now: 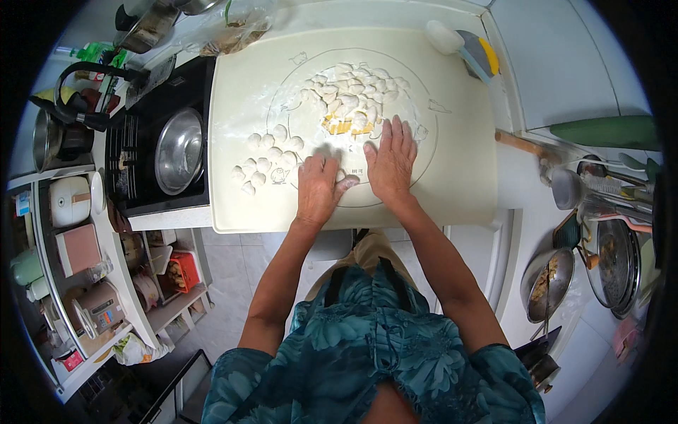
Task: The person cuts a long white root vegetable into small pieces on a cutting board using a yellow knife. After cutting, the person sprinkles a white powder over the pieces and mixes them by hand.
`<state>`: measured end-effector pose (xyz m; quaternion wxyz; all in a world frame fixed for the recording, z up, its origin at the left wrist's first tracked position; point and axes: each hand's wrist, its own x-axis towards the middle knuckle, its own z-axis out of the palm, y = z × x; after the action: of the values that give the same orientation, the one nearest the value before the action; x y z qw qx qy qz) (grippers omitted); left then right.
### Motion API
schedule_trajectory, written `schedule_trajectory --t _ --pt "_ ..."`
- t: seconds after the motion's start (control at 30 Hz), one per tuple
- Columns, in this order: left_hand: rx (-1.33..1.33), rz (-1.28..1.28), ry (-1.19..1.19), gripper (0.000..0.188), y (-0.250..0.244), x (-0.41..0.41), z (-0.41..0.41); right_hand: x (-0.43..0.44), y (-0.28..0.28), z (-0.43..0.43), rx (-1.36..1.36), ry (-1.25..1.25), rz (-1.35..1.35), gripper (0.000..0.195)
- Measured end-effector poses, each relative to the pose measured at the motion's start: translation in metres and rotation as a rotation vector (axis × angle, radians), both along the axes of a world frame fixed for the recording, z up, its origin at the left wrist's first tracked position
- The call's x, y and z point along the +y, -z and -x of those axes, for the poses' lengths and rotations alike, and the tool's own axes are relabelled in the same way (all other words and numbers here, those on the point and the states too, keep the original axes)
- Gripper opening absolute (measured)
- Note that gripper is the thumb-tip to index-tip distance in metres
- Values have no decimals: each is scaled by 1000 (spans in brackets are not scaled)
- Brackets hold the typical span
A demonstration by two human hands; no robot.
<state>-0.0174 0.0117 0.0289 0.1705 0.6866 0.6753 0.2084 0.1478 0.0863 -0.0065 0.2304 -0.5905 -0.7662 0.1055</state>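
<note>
On the floured cream dough mat (466,159), my left hand (318,191) rests with fingers curled and thumb out. A small piece of dough (340,174) shows between its thumb and forefinger; whether the fingers grip it is hidden. My right hand (392,164) is stretched flat, palm down, its thumb spread. Its fingertips reach beside the right end of a yellow ridged piece (341,126) dusted with flour. Beyond that lies a heap of floured, shaped dough pieces (352,90). Several rounder dough pieces (265,159) are spread left of my left hand.
A black sink (137,196) with a steel bowl (179,151) adjoins the mat's left edge. At the back right lies a white-headed tool with a grey and yellow handle (476,53). A wooden rolling pin (519,143) lies right of the mat, near a steel pan holding food (564,270).
</note>
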Motion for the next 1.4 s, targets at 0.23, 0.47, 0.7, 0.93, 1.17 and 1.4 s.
schedule_trajectory --t 0.23,0.47,0.7,0.93,1.17,1.4 --pt "243 -76 -230 73 26 36 -29 -8 -1 2 -114 7 58 74" --pt "219 -12 -309 77 37 58 -39 -6 -8 8 -184 42 96 71" --pt "-34 -218 -135 54 37 46 -37 42 -3 -17 313 49 60 55" --pt "-93 -266 407 40 37 18 -74 137 9 -38 192 -207 -133 50" --pt "136 -353 -72 32 35 35 44 114 1 -59 128 -189 -65 47" --pt "17 -311 -206 55 16 96 67 53 -17 -71 436 -90 227 62"
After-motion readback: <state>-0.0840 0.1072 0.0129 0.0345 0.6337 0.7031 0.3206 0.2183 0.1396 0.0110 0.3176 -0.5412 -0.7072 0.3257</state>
